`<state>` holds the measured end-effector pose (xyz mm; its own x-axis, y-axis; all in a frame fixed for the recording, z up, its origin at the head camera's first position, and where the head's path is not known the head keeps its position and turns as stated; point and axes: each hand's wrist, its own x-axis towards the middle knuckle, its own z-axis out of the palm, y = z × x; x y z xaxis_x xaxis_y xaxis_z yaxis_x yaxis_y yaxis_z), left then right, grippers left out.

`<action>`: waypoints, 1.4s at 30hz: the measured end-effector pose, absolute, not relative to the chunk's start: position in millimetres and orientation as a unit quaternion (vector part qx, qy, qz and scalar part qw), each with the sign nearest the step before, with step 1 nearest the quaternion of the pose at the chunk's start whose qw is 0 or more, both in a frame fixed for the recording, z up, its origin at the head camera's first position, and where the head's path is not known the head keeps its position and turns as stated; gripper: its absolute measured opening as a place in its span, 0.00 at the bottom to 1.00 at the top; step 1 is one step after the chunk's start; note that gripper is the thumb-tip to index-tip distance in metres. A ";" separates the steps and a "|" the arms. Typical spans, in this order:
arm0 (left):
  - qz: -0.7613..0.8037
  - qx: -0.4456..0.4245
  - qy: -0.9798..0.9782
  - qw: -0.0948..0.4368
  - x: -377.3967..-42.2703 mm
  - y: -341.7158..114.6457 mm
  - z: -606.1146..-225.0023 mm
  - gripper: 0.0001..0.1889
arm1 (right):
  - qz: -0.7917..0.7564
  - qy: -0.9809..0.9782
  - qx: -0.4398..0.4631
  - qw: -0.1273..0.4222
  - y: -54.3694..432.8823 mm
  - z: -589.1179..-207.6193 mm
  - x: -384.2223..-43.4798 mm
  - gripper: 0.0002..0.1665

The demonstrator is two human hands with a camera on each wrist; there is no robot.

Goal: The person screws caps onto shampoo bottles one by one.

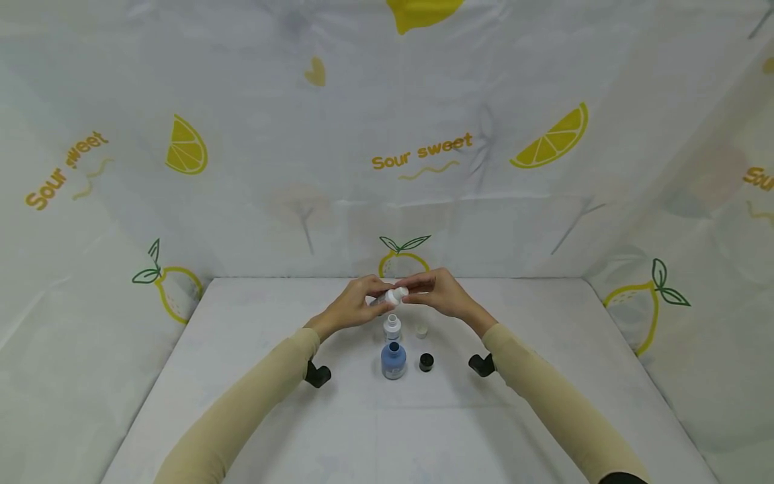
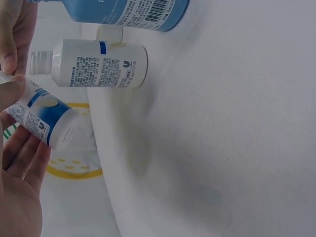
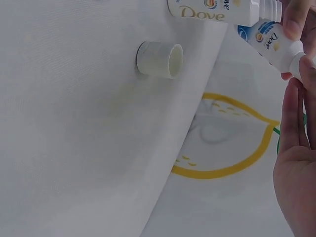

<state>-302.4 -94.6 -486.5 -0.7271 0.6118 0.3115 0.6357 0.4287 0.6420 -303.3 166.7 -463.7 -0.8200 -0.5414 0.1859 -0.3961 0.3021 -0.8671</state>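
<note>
Above the far part of the table, my left hand [image 1: 351, 304] grips a small white Dove bottle [image 2: 45, 109] with a blue label band. The bottle is tilted, its top turned toward my right hand [image 1: 446, 294]. My right thumb and fingers pinch the white cap [image 3: 295, 64] at that top. Just below the hands stands an uncapped white Dove bottle [image 1: 392, 329], its threaded neck bare. Nearer to me is an uncapped blue bottle [image 1: 394, 364]. To their right sit a loose white cap [image 3: 158, 59] and a black cap [image 1: 426, 362].
The white table [image 1: 254, 417] ends at a back wall of lemon-printed cloth [image 1: 338, 228]; similar cloth hangs at both sides. Black wrist mounts [image 1: 318, 374] project inward below the forearms.
</note>
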 end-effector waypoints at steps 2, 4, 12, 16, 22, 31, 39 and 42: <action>-0.385 -0.372 -0.844 0.021 -302.6 -94.5 -486.8 0.19 | -0.517 0.803 -0.287 0.068 166.1 -464.4 -303.2 0.20; -0.384 -0.372 -0.845 0.024 -302.7 -94.2 -487.0 0.19 | -0.519 0.805 -0.280 0.067 165.5 -464.7 -302.8 0.20; -0.387 -0.364 -0.847 0.017 -302.7 -92.6 -487.1 0.20 | -0.507 0.820 -0.258 0.060 163.5 -464.1 -301.2 0.21; -0.389 -0.359 -0.848 0.012 -302.3 -92.1 -486.9 0.20 | -0.506 0.824 -0.250 0.057 162.5 -465.3 -301.9 0.21; -0.392 -0.359 -0.847 0.009 -301.4 -91.7 -487.0 0.21 | -0.500 0.829 -0.245 0.049 162.0 -467.0 -302.3 0.19; -0.400 -0.356 -0.844 0.008 -300.9 -91.2 -487.4 0.21 | -0.502 0.833 -0.229 0.041 160.2 -467.0 -301.0 0.18; -0.388 -0.359 -0.849 0.018 -302.2 -90.5 -489.2 0.20 | -0.501 0.835 -0.225 0.034 158.9 -468.1 -301.0 0.16; -0.389 -0.359 -0.848 0.020 -302.1 -90.7 -488.7 0.20 | -0.499 0.836 -0.225 0.030 158.5 -468.4 -301.3 0.16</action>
<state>-302.1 -90.7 -488.7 -0.7418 0.5934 0.3126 0.6238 0.4394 0.6463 -301.3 158.5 -468.4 -0.8971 -0.4062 0.1735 -0.3457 0.4013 -0.8482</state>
